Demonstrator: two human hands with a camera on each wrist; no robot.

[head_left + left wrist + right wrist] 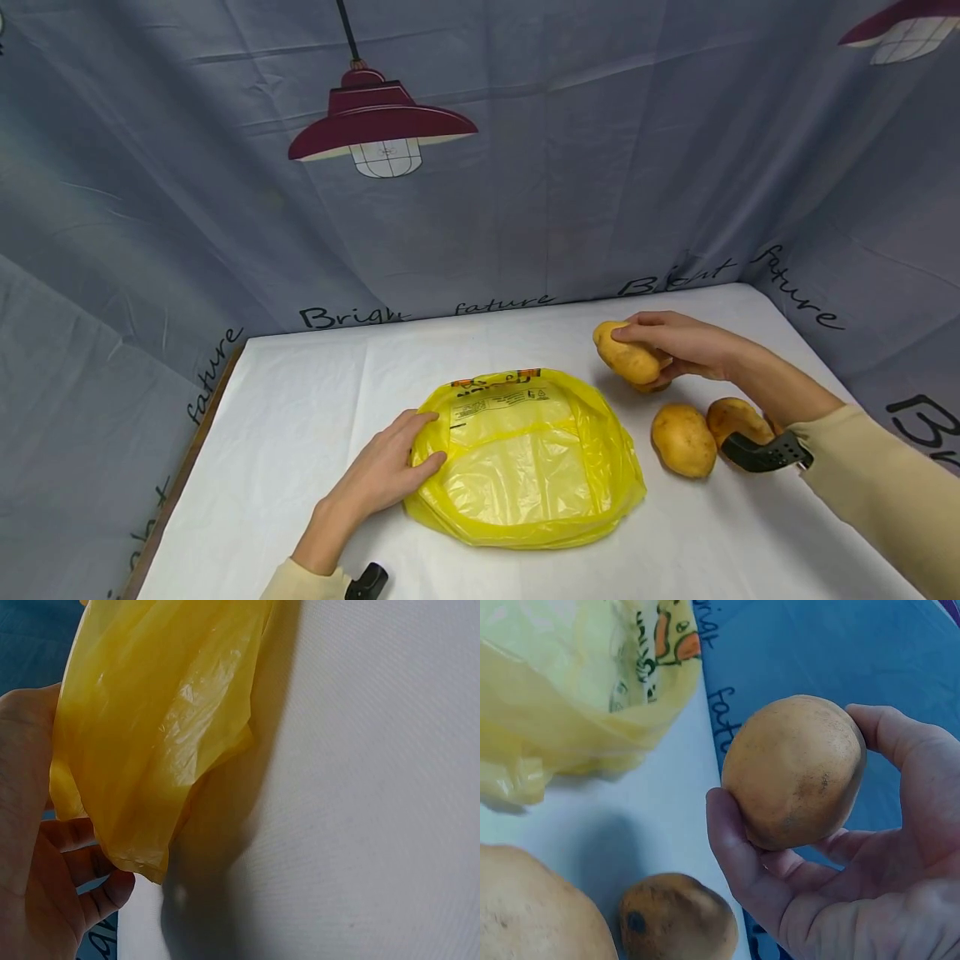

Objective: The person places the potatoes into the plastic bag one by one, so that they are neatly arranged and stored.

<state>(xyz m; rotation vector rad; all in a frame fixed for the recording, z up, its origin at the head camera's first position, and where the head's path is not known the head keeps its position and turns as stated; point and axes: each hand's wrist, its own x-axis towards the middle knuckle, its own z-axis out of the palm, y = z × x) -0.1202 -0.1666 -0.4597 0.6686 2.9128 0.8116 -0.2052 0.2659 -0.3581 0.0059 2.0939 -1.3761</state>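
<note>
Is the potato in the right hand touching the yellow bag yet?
Apart. The head view shows white tabletop between the held potato and yellow bag.

Right grip curled, pinching; left grip loosely spread.

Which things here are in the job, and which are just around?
In the job:
- potato in the right hand
- yellow plastic bag, left hand at its rim
- loose potatoes nearby, likely

Just around:
- white tablecloth
- lamp-print curtain
- black wrist straps
</note>
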